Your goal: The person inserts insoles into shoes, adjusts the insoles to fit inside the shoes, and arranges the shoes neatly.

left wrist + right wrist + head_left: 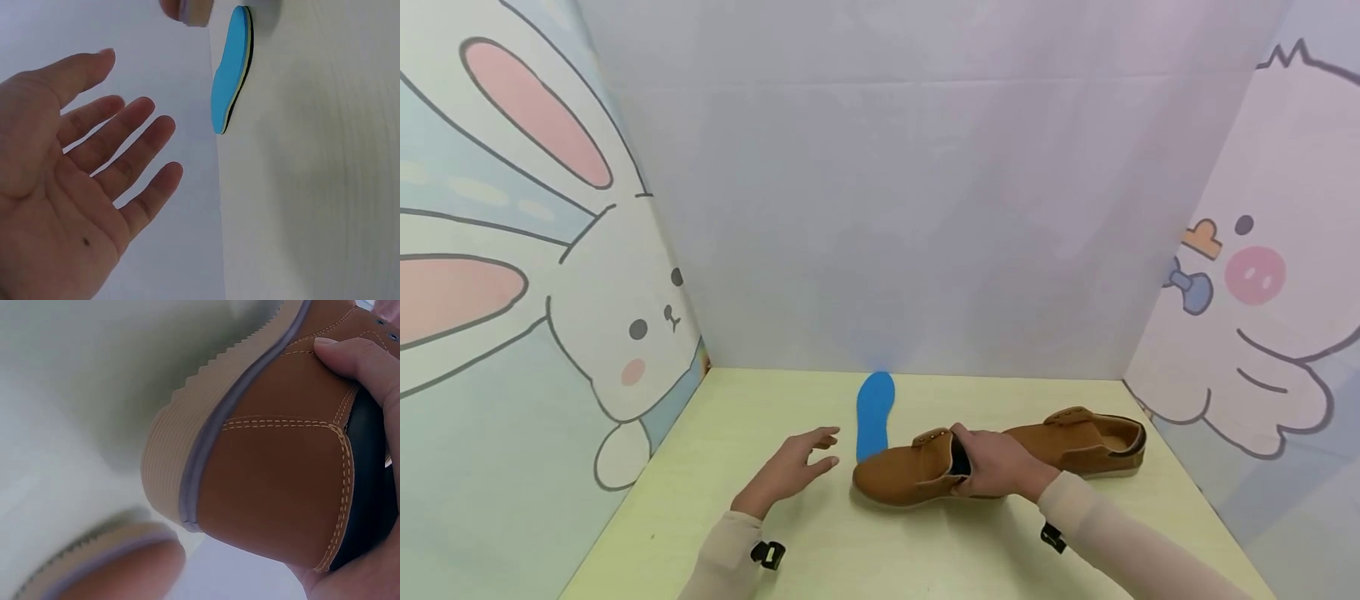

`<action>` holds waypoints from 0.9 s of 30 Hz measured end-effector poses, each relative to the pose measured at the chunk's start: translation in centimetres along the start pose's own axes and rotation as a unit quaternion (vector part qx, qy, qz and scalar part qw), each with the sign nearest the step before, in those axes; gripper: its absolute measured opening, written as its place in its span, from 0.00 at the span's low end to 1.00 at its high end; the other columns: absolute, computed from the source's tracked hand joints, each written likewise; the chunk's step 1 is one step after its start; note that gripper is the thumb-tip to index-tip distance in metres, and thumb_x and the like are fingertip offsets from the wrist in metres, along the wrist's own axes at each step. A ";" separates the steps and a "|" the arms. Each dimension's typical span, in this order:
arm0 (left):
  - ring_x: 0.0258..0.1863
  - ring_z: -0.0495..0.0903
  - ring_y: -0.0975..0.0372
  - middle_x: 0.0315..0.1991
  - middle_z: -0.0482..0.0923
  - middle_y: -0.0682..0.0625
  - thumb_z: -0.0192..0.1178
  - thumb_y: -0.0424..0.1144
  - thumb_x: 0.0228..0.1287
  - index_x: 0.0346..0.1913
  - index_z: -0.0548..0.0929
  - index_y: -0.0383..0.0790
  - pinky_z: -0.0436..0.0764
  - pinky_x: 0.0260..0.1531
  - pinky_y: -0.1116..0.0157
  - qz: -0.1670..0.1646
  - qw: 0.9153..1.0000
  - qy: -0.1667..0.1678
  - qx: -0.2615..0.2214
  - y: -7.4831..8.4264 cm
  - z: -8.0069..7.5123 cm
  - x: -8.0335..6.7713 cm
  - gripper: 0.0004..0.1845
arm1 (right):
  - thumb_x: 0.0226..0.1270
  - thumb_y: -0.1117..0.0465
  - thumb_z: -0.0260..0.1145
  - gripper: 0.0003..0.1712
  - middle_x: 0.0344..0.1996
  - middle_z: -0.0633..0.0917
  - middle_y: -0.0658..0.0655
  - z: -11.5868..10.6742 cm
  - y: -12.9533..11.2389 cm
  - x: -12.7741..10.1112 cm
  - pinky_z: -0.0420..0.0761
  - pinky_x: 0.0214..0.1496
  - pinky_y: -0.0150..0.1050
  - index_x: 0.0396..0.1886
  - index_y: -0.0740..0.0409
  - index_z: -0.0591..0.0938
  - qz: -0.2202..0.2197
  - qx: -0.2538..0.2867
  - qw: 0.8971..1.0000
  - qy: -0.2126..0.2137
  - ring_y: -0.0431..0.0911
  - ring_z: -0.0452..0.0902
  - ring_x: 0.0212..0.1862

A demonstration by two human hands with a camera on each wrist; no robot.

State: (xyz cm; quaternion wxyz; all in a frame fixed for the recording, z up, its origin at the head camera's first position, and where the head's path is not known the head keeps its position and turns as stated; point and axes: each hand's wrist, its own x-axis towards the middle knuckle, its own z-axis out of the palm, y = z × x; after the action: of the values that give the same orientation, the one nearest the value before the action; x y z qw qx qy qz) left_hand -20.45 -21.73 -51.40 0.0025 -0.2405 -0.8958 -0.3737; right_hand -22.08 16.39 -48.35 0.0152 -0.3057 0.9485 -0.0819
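Observation:
My right hand (pixel 1000 462) grips a brown leather shoe (pixel 898 477) by the sides of its opening, the toe pointing left. In the right wrist view the thumb presses the shoe's side, and the ridged tan sole (pixel 181 450) hangs above the table. My left hand (pixel 793 467) is left of the toe, touching nothing, its fingers spread and slightly bent in the left wrist view. A blue insole (pixel 873 417) lies flat behind the toe, its near end hidden by the shoe. Behind my right hand stands a second brown shoe (pixel 1075 446), partly covered.
The pale yellow table (pixel 700 467) meets a grey back wall (pixel 880 208). Cartoon-printed panels (pixel 617 333) close in both sides. Each wrist wears a small black strap (pixel 767 554).

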 end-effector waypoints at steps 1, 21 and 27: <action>0.60 0.79 0.48 0.60 0.80 0.41 0.61 0.42 0.75 0.73 0.69 0.38 0.77 0.57 0.44 -0.003 1.000 0.009 0.001 0.0 0.0 0.0 0.29 | 0.49 0.42 0.81 0.42 0.31 0.78 0.46 -0.5 0.2 0.1 0.74 0.26 0.38 0.57 0.53 0.69 0.004 0.003 1.000 0.001 0.39 0.72 0.28; 0.56 0.81 0.49 0.58 0.81 0.40 0.59 0.41 0.77 0.67 0.76 0.37 0.78 0.54 0.41 0.010 0.999 -0.039 -0.029 0.0 1.1 0.3 0.22 | 0.55 0.46 0.78 0.56 0.37 0.84 0.56 -9.8 10.4 1.6 0.80 0.32 0.48 0.73 0.66 0.60 0.073 0.019 0.996 0.042 0.46 0.79 0.31; 0.55 0.82 0.50 0.58 0.81 0.40 0.59 0.41 0.77 0.67 0.77 0.38 0.79 0.52 0.43 0.012 0.999 -0.043 -0.022 0.0 1.1 0.5 0.21 | 0.58 0.45 0.77 0.58 0.41 0.85 0.59 -10.4 14.1 1.5 0.83 0.36 0.54 0.76 0.68 0.56 0.095 0.019 0.995 0.017 0.48 0.81 0.33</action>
State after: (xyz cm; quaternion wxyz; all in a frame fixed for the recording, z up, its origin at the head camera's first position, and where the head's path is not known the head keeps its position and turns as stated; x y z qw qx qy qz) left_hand -20.68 -20.78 -52.08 -0.0368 -0.2676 -0.8835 -0.3826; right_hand -32.21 28.31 -40.40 0.0128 -0.2122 0.9717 -0.1033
